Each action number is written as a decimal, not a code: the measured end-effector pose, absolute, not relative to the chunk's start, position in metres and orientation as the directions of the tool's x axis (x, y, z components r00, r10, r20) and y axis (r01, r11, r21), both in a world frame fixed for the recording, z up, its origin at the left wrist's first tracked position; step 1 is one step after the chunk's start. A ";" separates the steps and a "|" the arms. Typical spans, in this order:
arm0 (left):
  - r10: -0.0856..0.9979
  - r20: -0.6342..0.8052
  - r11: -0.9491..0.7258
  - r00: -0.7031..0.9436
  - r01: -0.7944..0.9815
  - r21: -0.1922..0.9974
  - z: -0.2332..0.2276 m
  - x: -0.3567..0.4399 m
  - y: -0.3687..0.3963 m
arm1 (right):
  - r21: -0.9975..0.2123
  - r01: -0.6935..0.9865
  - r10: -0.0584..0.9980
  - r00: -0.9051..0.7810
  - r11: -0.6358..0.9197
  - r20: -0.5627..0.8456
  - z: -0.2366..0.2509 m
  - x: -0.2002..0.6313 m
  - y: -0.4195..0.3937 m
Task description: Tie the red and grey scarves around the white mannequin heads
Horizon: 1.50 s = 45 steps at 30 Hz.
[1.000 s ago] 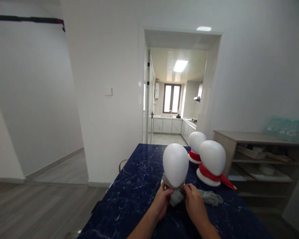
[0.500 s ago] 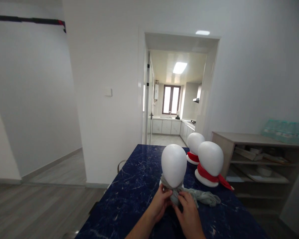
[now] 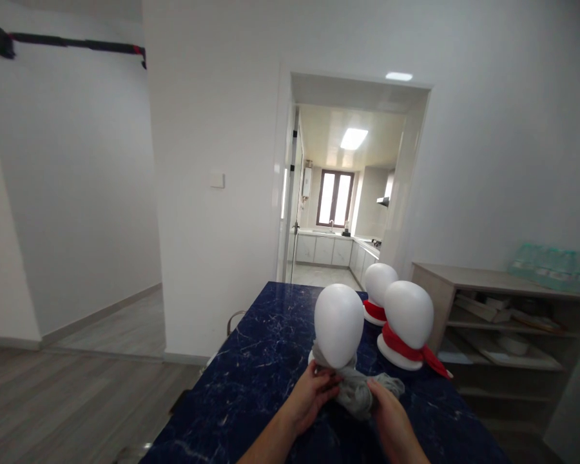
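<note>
A white mannequin head (image 3: pixel 339 322) stands on the blue marbled table (image 3: pixel 251 361), with a grey scarf (image 3: pixel 355 392) round its neck. Fingers of my left hand (image 3: pixel 313 394) are closed on the scarf at the neck, just under the chin. To the right, my right hand (image 3: pixel 391 412) grips a bunched part of the same scarf, its thumb on top and its other fingers mostly hidden. Some grey cloth spreads on the table beyond my right hand.
Two more white mannequin heads, a nearer one (image 3: pixel 408 312) and a farther one (image 3: pixel 381 283), wear red scarves at the table's right side. A wooden shelf unit (image 3: pixel 457 276) with bottled water (image 3: pixel 555 265) stands right. A doorway opens onto a kitchen.
My right hand has moved right, away from the neck, drawing the grey cloth with it into a bunch. My left hand stays at the neck. The view has shifted slightly.
</note>
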<state>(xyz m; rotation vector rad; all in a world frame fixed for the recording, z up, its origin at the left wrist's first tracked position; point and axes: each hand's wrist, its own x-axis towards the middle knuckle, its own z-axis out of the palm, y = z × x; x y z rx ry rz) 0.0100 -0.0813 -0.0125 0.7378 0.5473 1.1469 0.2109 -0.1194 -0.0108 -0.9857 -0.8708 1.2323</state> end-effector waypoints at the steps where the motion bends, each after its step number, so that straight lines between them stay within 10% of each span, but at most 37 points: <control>1: 0.940 -0.013 0.234 0.340 -0.618 0.751 -0.012 0.009 -0.081 | -0.918 -0.393 0.992 0.122 0.048 -0.001 -0.009 0.212 -0.120; 16: 0.904 0.006 0.312 0.428 -0.668 0.675 -0.004 -0.003 -0.080 | -0.930 -0.354 0.959 0.284 0.101 -0.004 -0.012 0.238 -0.119; 24: 0.890 -0.014 0.340 0.455 -0.644 0.685 0.006 -0.010 -0.081 | -0.864 -0.400 0.940 -0.271 -0.306 -0.207 0.039 0.253 -0.145; 31: 0.989 0.076 -0.060 0.127 -0.132 0.990 0.008 -0.040 -0.055 | -0.870 -0.275 0.873 -0.395 -0.410 -0.286 0.079 0.274 -0.147; 36: 0.923 0.238 -0.339 0.303 0.345 0.875 -0.003 -0.045 -0.036 | -0.944 -0.144 0.872 -0.443 -0.297 -0.208 0.091 0.274 -0.140; 45: 0.884 0.341 -0.437 0.319 0.305 0.846 -0.023 -0.034 -0.026 | -0.954 0.141 0.907 -0.301 -0.263 -0.294 0.096 0.298 -0.158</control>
